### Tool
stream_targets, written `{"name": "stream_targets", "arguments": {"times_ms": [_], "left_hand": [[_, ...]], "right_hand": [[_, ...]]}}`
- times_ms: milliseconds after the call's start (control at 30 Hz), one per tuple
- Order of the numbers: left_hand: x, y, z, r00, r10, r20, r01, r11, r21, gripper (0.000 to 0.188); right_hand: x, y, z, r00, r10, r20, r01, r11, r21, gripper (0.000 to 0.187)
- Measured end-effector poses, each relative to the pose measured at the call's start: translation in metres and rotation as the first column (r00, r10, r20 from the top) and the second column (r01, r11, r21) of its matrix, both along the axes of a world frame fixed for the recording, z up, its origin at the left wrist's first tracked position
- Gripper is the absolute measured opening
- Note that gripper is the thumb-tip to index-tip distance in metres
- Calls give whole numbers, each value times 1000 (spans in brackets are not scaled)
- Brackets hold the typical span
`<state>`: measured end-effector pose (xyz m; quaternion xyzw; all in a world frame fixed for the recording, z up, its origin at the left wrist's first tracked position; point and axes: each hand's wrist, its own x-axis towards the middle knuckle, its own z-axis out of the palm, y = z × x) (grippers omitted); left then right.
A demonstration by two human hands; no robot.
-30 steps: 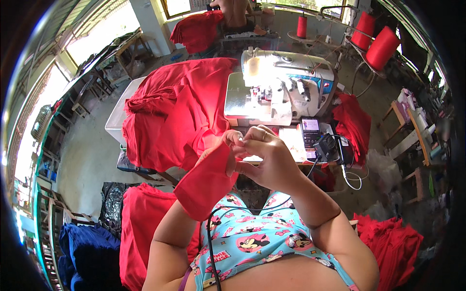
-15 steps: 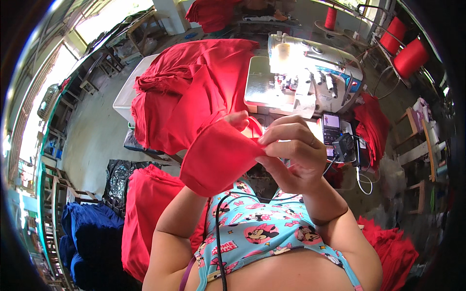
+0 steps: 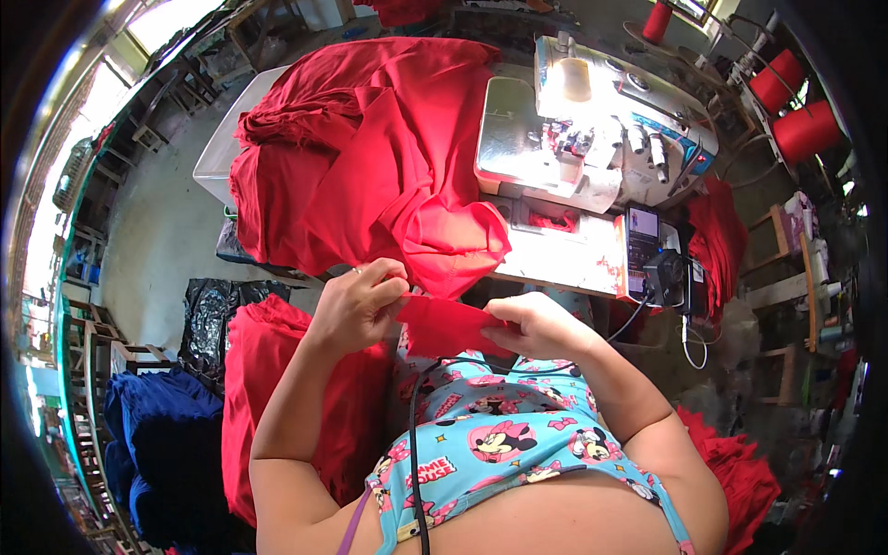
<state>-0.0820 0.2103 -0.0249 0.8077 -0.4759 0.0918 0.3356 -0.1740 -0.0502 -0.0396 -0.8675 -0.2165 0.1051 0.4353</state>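
The fingers of the left hand were found pinched on the left end of a small red fabric piece, with the thumb pressed on top. The fingers of the right hand were curled over the right end of the same piece, gripping it. The piece was held stretched between both hands, just above the lap and in front of the table edge. A heap of red cloth was noted draped over the table, its lower fold hanging just above the held piece. A white sewing machine was observed beyond, with red thread cones at the far right.
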Motion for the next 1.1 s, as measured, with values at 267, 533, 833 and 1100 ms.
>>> {"name": "stream_targets", "arguments": {"times_ms": [267, 533, 833, 1100], "left_hand": [[81, -55, -61, 962, 274, -2, -266, 935, 233, 18], [87, -60, -76, 905, 389, -172, -387, 921, 47, 25], [85, -64, -87, 910, 393, -131, -399, 916, -24, 25], [88, -65, -92, 901, 415, -126, -417, 909, 11, 24]], "right_hand": [[73, -8, -56, 840, -492, 229, 537, 813, -224, 27], [93, -2, -49, 712, -432, 554, 563, 822, -82, 16], [135, 7, -67, 816, -410, 408, 524, 822, -223, 16], [140, 22, -61, 851, -486, 198, 519, 837, -174, 45]]}}
